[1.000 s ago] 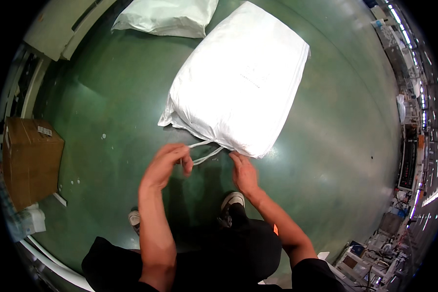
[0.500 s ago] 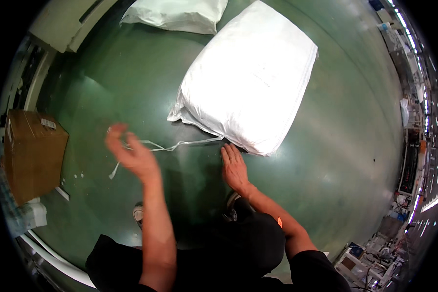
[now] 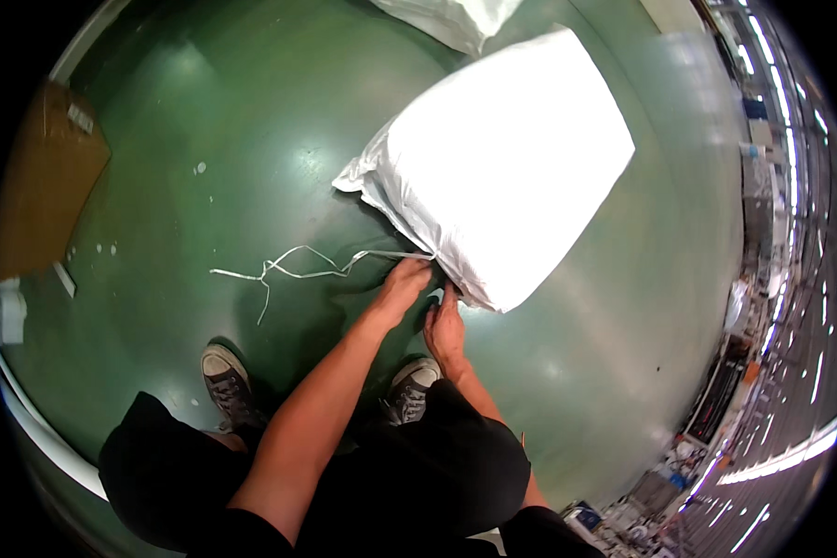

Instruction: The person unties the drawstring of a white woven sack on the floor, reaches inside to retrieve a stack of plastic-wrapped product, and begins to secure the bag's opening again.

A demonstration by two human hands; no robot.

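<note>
A large, full white woven sack [image 3: 511, 167] lies on the green floor in front of me. From its near edge a thin white string [image 3: 321, 272] trails off to the left in loose bends, and its far end splits in two. My left hand [image 3: 405, 286] is at the sack's near edge, where the string comes out. Its fingers are curled closed, and whatever is between them is hidden. Just to the right, my right hand [image 3: 446, 333] has its fingers stretched up to the sack's lower edge, with the thumb apart. Its fingertips touch or nearly touch the sack.
Part of a second white sack [image 3: 456, 20] shows beyond the first. A brown cardboard box [image 3: 51, 186] stands at the left, with a white curved pipe [image 3: 46, 423] below it. My shoes [image 3: 225, 379] are close to the string. Cluttered equipment [image 3: 660, 488] lines the right side.
My left hand has left the string's loose part at the left and come right to the sack's edge. The string now lies slack. The whole view has shifted and turned.
</note>
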